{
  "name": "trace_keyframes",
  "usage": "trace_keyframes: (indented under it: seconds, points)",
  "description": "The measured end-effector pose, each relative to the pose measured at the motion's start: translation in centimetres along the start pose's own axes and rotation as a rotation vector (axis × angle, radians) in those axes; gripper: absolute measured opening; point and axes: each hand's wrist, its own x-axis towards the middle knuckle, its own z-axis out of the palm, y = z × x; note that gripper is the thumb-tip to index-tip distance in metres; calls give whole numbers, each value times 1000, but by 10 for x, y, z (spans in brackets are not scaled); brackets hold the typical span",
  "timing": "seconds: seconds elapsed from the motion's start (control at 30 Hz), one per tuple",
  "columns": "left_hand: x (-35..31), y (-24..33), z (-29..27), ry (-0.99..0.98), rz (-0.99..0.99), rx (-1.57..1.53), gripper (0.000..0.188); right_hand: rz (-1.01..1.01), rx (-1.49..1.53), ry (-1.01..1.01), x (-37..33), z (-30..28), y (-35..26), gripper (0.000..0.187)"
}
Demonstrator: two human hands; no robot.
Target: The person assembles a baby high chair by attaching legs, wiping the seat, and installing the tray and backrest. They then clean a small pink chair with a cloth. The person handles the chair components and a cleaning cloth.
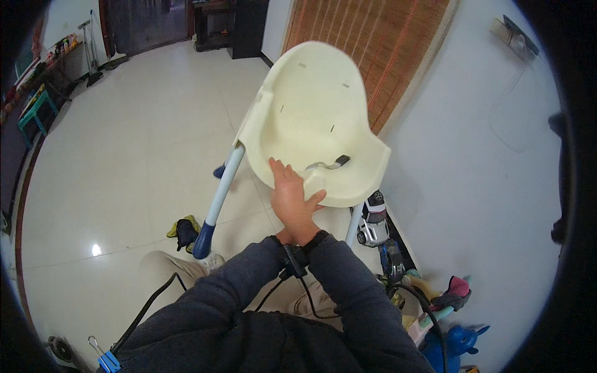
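Note:
A cream plastic high chair seat point(317, 112) stands in front of me on pale blue legs, one of them a leg point(224, 186) with a dark blue foot. A grey strap with a black buckle point(341, 160) lies in the seat. My forearms cross at the wrists. My right hand point(290, 196) grips the front rim left of the raised middle post, fingers over the edge. My left hand point(283, 237) is mostly hidden beneath it at the seat's underside; its fingers cannot be made out. A digit shows right of the post, but whose is unclear.
Along the right wall stand a silver toy car point(373, 227), a dark toy point(392, 258) and a blue animal toy point(451, 348). Yellow-and-black cloth point(185, 232) lies on the tiles point(137, 161). A teal stool point(37, 112) is far left. Black cables run by my arms.

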Motion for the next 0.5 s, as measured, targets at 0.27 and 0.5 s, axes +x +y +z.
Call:
trace_keyframes:
  seconds: [0.27, 0.5]
  points:
    - [18, -65, -53, -102, -184, -79, 53, -81, 235, -398, -8, 40, 45, 54]
    - [24, -53, -50, 40, -124, -125, 46, 233, -263, 234, 40, -34, 205, 68]
